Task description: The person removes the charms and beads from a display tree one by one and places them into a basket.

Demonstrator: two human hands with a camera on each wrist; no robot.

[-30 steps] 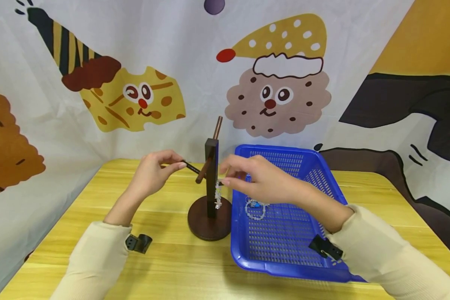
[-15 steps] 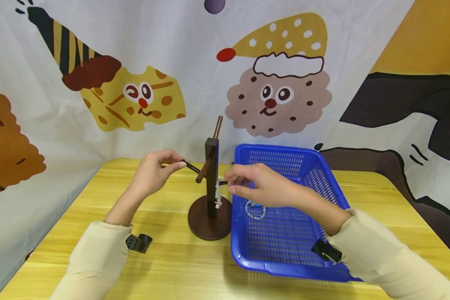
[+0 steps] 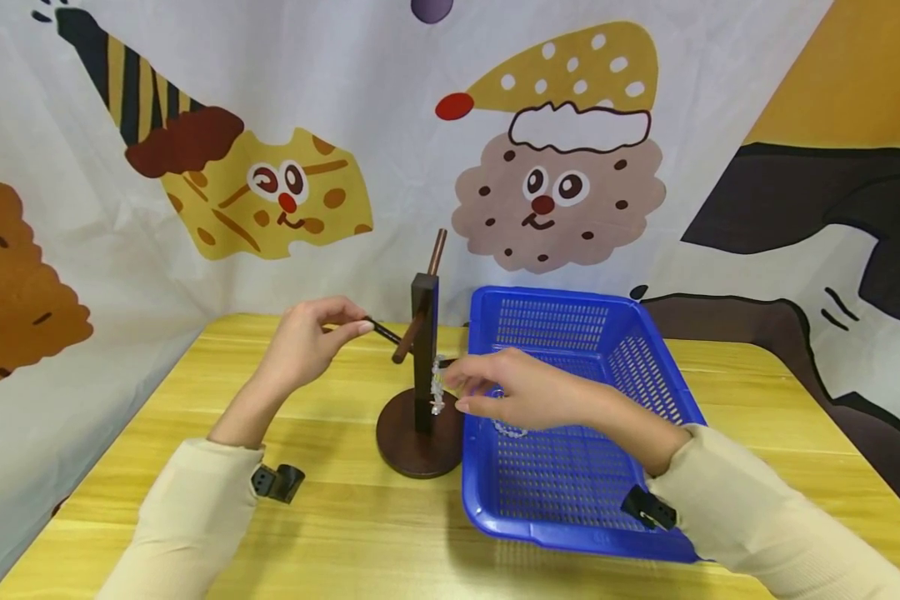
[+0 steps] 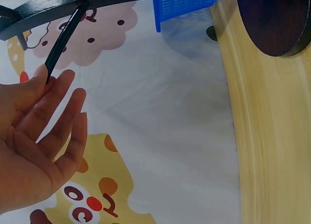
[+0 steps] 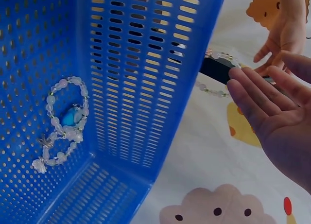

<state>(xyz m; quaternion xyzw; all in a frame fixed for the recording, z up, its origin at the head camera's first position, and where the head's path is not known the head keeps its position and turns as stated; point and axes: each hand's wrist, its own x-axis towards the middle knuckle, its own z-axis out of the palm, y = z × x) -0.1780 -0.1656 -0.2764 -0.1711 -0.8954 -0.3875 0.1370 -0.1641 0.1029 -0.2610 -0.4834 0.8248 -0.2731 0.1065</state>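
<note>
A dark wooden stand (image 3: 422,350) with a round base (image 3: 417,442) stands left of a blue basket (image 3: 648,367). My left hand (image 3: 358,327) pinches the tip of a slanted dark peg (image 3: 382,333) between thumb and forefinger; the left wrist view shows that peg (image 4: 62,46) at my fingertips (image 4: 44,82). A clear bead bracelet (image 3: 437,390) hangs on a short peg on the stand's right side. My right hand (image 3: 471,392) hovers just right of it with relaxed, straight fingers (image 5: 252,95) and holds nothing. A second bead bracelet (image 5: 63,124) with a blue stone lies in the basket.
The table (image 3: 330,517) is yellow wood, with a cartoon-print cloth (image 3: 570,183) hung close behind it. The basket's perforated wall (image 5: 146,78) stands between my right hand and the bracelet inside. A brown rod (image 3: 437,250) sticks up from the stand's top.
My right hand has come down and away from the short peg, its fingers spreading out, and the bracelet stays hanging there. The left hand has kept its pinch on the slanted peg.
</note>
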